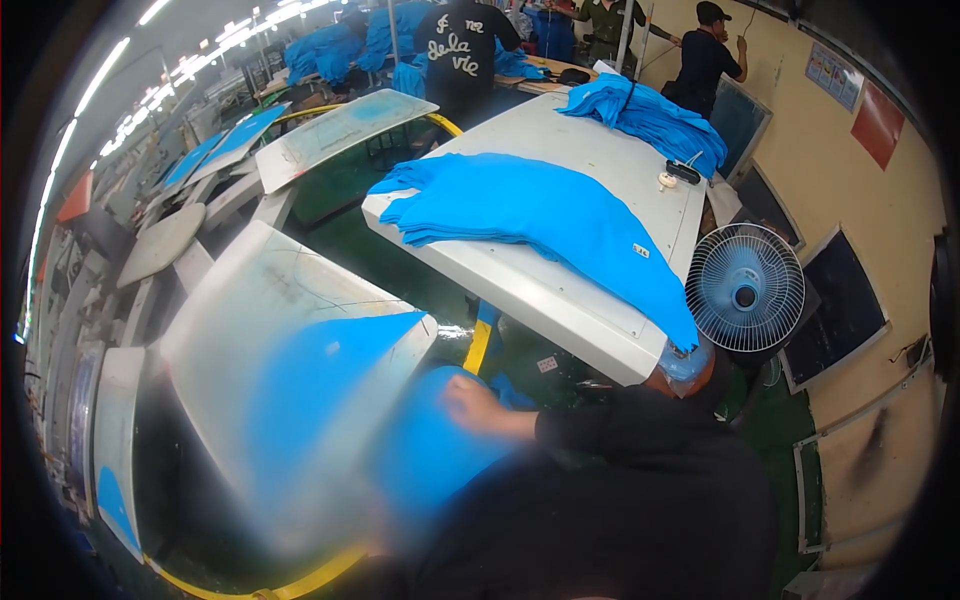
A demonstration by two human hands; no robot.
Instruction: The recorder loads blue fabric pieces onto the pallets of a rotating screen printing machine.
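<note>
the right hand (472, 402), extending from a black sleeve (630, 435), is resting with bent fingers on the far right part of a blue fabric piece (430, 455); the view is not showing whether the fingers are gripping it. the left hand (376, 522) is appearing only as a blur near the lower edge, so its state cannot be told. the blue fabric piece is hanging just right of a white board (240, 310), and its near part is blurring. a second blue piece (320, 385) is lying on the right part of that board, tapering toward the far right corner. a yellow rail (479, 347) is showing between the board and a white table (590, 315). on the table, a stack of blue fabric (540, 205) is lying lengthwise, its right end drooping over the near right corner. a farther blue stack (645, 115) is lying at the table's far end, with a dark band crossing it. a fan (745, 290) is standing right of the table. farther off, a person in a black shirt (462, 55) is standing left of the table.
</note>
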